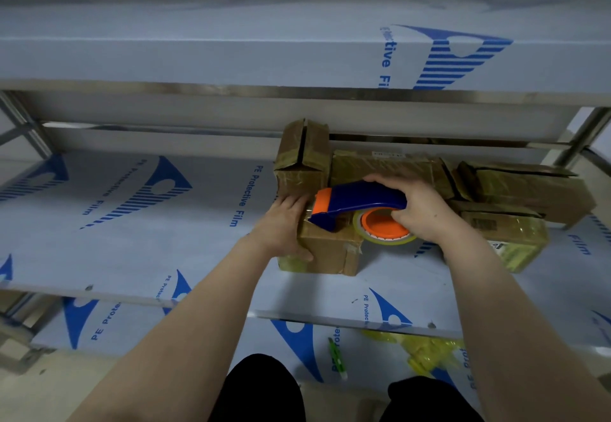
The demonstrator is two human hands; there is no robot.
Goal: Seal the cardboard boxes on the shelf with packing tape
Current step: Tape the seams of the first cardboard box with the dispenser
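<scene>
Head view: you look down at a shelf (148, 239) covered in blue-printed protective film, with both bare forearms reaching in.
Left hand: your left hand (284, 226) lies flat on the left end of the box (330, 253). The fingers are straight across its top and the thumb runs down its near face, pressing without clasping.
Right hand: your right hand (420, 210) is wrapped round the handle of the dispenser (360, 198), fingers curled over the top and thumb at the roll (383, 226).
Dispenser: blue body with an orange nose. It lies across the box top, nose pointing left and just beside your left fingertips.
Roll: clear yellowish tape on an orange hub, hanging off the box's right end.
Box: brown cardboard, on the shelf near its front edge and right of centre. Old tape shows on its right corner.
Far boxes: a flapped box (291, 153) stands just behind it with its top flaps up. A long box (380, 165) lies to the right of that one.
Right boxes: more cartons (535, 190) lie flat at the far right. Nearer you is a taped box (515, 239) with a barcode label.
Lower shelf: a green item (337, 357) and a yellow wad (426, 352) lie below, near your dark trousers (264, 388).
</scene>
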